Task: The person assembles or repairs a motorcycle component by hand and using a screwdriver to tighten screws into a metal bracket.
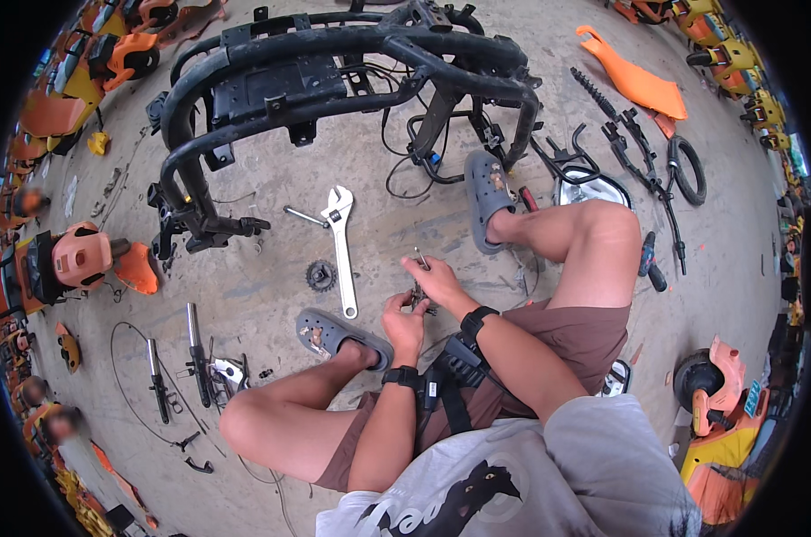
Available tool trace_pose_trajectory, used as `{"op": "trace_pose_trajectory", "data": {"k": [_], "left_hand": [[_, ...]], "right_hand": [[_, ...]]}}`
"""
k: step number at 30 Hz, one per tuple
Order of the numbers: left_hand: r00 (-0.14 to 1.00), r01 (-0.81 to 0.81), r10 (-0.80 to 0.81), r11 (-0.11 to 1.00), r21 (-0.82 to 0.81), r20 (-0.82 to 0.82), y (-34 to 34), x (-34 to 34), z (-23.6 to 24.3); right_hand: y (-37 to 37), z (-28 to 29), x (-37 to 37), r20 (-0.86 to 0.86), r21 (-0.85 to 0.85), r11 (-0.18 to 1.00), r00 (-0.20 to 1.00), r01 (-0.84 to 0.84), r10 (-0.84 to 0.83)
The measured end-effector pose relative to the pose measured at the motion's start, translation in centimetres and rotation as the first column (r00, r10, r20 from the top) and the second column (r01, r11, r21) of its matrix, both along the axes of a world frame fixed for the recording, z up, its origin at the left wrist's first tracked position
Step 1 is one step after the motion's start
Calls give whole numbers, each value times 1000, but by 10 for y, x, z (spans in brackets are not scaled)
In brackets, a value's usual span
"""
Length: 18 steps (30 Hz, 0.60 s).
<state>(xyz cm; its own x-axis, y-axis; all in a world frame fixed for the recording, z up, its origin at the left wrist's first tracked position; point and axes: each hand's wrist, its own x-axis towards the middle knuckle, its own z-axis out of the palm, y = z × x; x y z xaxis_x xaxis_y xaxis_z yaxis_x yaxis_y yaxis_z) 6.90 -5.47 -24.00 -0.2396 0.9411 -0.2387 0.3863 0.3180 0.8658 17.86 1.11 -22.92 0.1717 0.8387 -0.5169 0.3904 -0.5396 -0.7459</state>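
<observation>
In front of my lap my two hands are close together. My left hand (403, 324) is closed on a small dark metal part (419, 297), whose kind I cannot make out. My right hand (439, 281), just above it, pinches a slim metal piece (417, 254); its tip shows past the fingers and the rest is hidden. Left of my hands a large silver adjustable wrench (340, 255) lies on the concrete floor. Beside it are a toothed gear (321, 276) and a short bolt-like rod (305, 216).
A black tubular vehicle frame (289, 107) stands ahead. At the right lie an orange body panel (633, 76), a tyre (689, 170), a mirror (593, 190) and a power drill (653, 264). Fork tubes (195, 353) and a cable lie at the left. Orange scooters line both sides.
</observation>
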Motion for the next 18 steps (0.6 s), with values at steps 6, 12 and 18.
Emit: {"op": "trace_pose_trajectory", "data": {"k": [6, 12, 18], "left_hand": [[998, 51, -51, 998, 22, 30, 1, 7, 6], [992, 81, -72, 993, 88, -107, 0, 10, 13], [992, 71, -54, 987, 148, -115, -2, 8, 13]], "right_hand": [[4, -7, 22, -4, -41, 998, 999, 38, -38], [-9, -7, 25, -40, 6, 999, 998, -38, 39], [-11, 2, 23, -72, -31, 997, 995, -71, 69]]}}
